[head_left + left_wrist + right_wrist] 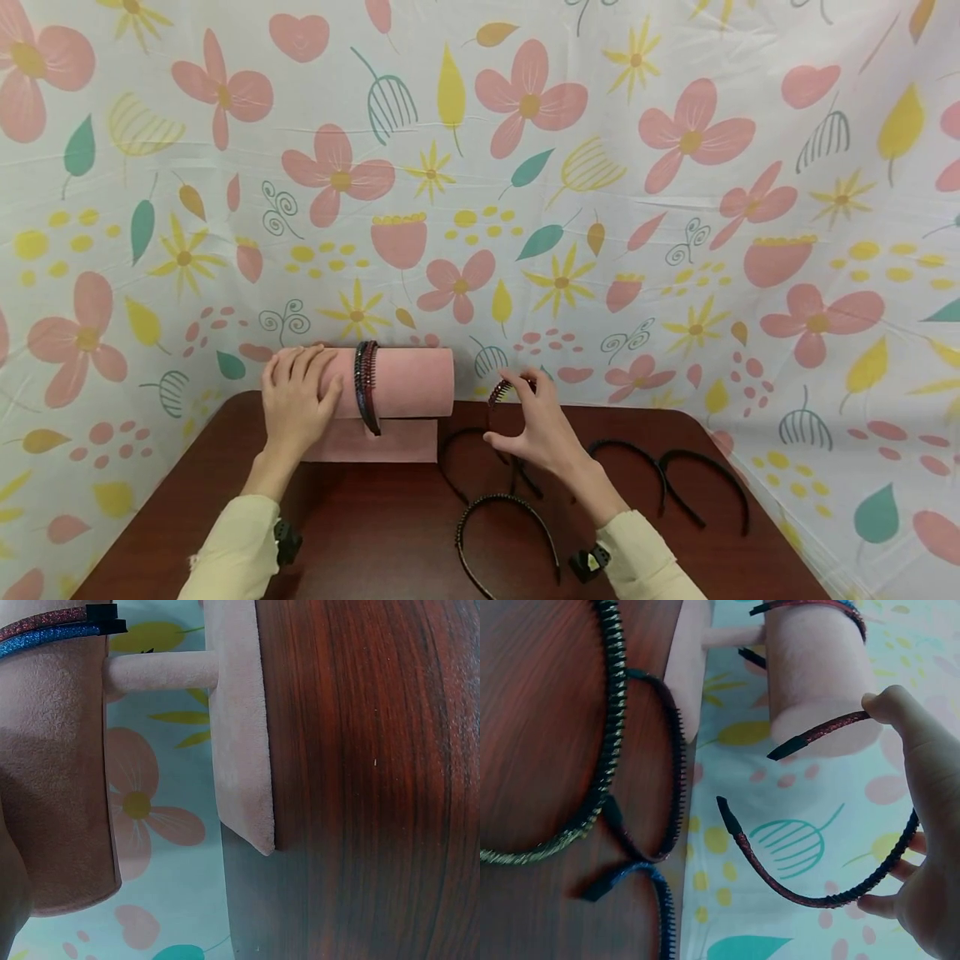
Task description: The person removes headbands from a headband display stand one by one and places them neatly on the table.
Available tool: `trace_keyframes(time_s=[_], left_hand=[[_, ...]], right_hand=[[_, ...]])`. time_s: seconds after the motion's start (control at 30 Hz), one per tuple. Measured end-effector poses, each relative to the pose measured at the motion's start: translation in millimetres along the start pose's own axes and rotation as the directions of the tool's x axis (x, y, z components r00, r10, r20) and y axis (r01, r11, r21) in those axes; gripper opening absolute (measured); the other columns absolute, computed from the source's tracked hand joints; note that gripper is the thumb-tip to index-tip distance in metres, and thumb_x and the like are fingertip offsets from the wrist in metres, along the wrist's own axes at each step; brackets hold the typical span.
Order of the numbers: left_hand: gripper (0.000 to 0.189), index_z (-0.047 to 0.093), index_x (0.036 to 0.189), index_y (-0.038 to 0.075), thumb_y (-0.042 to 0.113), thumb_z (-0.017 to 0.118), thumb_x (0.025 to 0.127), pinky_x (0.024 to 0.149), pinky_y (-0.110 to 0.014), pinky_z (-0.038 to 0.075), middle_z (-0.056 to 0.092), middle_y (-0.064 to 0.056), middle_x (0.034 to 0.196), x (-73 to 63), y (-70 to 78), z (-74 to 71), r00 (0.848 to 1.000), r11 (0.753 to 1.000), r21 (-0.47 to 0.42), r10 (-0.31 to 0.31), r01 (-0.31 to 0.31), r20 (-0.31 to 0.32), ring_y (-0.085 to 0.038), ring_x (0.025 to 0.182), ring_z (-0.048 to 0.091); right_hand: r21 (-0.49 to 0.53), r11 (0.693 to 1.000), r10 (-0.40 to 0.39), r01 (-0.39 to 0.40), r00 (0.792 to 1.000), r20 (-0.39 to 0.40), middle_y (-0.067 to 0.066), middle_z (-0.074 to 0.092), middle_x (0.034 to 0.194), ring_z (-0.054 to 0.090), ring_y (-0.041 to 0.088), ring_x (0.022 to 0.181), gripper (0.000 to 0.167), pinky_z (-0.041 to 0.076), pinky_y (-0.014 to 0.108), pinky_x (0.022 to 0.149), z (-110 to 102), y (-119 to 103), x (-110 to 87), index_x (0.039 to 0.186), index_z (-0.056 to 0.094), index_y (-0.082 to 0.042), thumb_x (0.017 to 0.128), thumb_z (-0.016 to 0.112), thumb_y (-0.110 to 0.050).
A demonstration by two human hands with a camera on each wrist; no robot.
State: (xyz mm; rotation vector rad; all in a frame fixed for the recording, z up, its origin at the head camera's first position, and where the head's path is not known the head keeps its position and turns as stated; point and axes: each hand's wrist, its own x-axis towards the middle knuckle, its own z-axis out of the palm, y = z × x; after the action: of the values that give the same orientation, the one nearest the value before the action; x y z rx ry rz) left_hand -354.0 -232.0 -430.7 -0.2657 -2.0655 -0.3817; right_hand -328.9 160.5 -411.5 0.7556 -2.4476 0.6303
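Over the tabletop [375, 521], my right hand [543, 425] pinches a red headband [817, 902]; my left hand [296, 404] holds the pink stand [416, 379].

Red hairband [45, 622] & blue hairband [52, 634] rnd pink roll [56, 765]

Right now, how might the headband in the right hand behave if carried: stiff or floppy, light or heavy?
The headband is likely springy-stiff: its arc stands open with both ends free. It's probably light: the band is thin, and the right hand alone holds it.
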Motion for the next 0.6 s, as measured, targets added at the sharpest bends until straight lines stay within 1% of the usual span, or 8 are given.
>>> trace_keyframes(time_s=[0.17, 0.33, 0.4, 0.6], left_hand=[[0.049, 0.064, 0.127, 0.013, 0.044, 0.045, 0.094, 0.113, -0.062, 0.022, 0.059, -0.014, 0.133, 0.1, 0.5, -1.1, 1.0, 1.0, -0.007, 0.011, -0.012, -0.022, -0.038, 0.127, 0.046], [0.049, 0.064, 0.125, 0.013, 0.045, 0.045, 0.094, 0.112, -0.062, 0.022, 0.06, -0.014, 0.132, -0.8, 0.1, -0.5, 0.999, 1.0, -0.016, 0.006, -0.007, -0.041, -0.038, 0.126, 0.046], [0.049, 0.065, 0.124, 0.013, 0.045, 0.046, 0.094, 0.112, -0.062, 0.022, 0.06, -0.014, 0.131, -1.3, -0.4, 0.3, 0.999, 1.0, -0.021, 0.005, -0.006, -0.051, -0.038, 0.126, 0.047], [0.048, 0.065, 0.126, 0.012, 0.043, 0.046, 0.094, 0.112, -0.063, 0.023, 0.06, -0.015, 0.132, -0.3, 1.1, 0.2, 0.999, 1.0, -0.019, 0.015, -0.016, -0.045, -0.038, 0.126, 0.048]], right_hand=[[-0.051, 0.999, 0.001, -0.001, 1.0, -0.005, 0.02, 0.038, 0.142, 0.044, 0.04, 0.126, 0.091, 0.047, 0.056, 0.094, -4.1, 2.7, -10.1, 0.149, 0.041, -0.024, 0.072, 0.083, -0.049], [-0.09, 0.996, -0.01, 0.01, 1.0, -0.004, 0.019, 0.04, 0.142, 0.045, 0.039, 0.126, 0.09, 0.041, 0.06, 0.099, -6.9, 6.4, -19.9, 0.149, 0.043, -0.023, 0.072, 0.082, -0.051], [-0.106, 0.994, -0.005, 0.006, 1.0, 0.006, 0.018, 0.04, 0.142, 0.045, 0.039, 0.125, 0.09, 0.041, 0.06, 0.098, -8.2, 7.4, -23.8, 0.149, 0.043, -0.024, 0.073, 0.081, -0.052], [-0.125, 0.992, 0.002, 0.002, 1.0, 0.028, 0.019, 0.041, 0.142, 0.046, 0.041, 0.122, 0.091, 0.042, 0.061, 0.093, -13.7, 9.6, -37.3, 0.149, 0.044, -0.02, 0.072, 0.081, -0.052]])
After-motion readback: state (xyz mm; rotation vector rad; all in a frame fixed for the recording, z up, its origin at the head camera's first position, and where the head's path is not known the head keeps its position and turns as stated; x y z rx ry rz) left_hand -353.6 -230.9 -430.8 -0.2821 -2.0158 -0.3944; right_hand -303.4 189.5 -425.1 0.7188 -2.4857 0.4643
